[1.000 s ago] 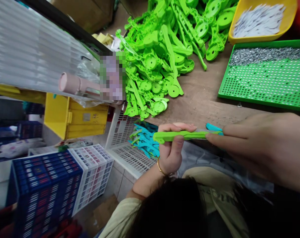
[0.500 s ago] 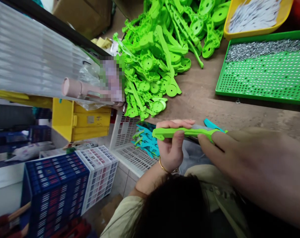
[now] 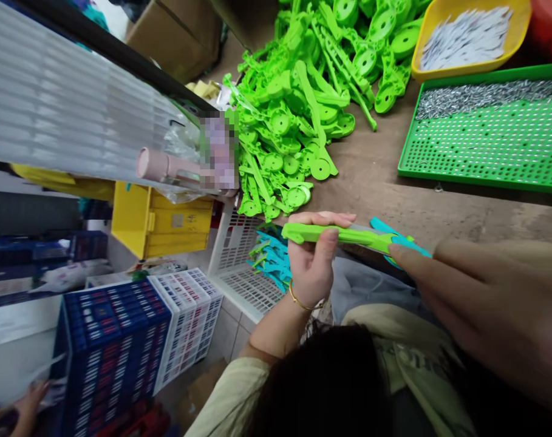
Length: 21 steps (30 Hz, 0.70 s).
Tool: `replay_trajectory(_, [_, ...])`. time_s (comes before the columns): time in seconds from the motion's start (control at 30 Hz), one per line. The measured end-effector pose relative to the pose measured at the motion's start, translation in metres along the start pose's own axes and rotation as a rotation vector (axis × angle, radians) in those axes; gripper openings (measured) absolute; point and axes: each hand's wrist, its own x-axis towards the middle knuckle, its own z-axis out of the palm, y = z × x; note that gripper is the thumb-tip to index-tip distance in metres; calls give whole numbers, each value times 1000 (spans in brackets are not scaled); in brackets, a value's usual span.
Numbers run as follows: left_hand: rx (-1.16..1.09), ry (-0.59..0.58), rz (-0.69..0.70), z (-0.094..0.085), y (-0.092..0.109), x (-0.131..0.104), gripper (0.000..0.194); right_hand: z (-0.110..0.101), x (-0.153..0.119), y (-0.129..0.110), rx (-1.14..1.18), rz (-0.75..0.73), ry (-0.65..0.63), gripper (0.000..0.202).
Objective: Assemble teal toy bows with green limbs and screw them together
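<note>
My left hand (image 3: 312, 261) grips a long bright green plastic handle part (image 3: 321, 233), its thumb on the near side and its fingers wrapped over the far side. A grey strip shows along the handle's far edge. At the right end, a blue plastic piece (image 3: 382, 226) crosses the green part. My right hand (image 3: 480, 285) is closed at this end, a fingertip pressed against the joint; its other fingers are partly hidden and blurred. Beyond my hands, a heap of similar green plastic parts (image 3: 321, 170) lies on the brown tabletop (image 3: 362, 194).
A green perforated tray (image 3: 480, 152) of small metal pins and a yellow tray (image 3: 421, 73) of white slips sit at the right. Below the table edge, a white basket (image 3: 221, 261) contains blue and green pieces. Stacked crates (image 3: 116, 340) and another person's hand (image 3: 32, 397) are at the left.
My right hand has shifted right along the handle, uncovering more of the blue piece at its end. My left hand keeps its grip. The camera view has shifted slightly.
</note>
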Motion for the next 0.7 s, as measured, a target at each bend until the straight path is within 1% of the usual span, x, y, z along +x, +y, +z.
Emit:
replay_trajectory(0.1, [17,15,-15,0,1,-2,13,9,10,-2,51,-52,67,28])
replay_trajectory(0.23, [20,22,-27,-1,0,-3,13,9,18,-2,60,-97,149,30])
replay_trajectory(0.43, [-13,16,-40,-2,-1,-3,11,10,22,-2,56,-128,186,36])
replay_trajectory(0.6, [-58,5,-35,-2,-1,-3,7,17,21,0,-37,-136,183,40])
replay_trajectory(0.7, [-58,4,-43,-2,-1,-3,7,16,27,3,-71,-180,203,44])
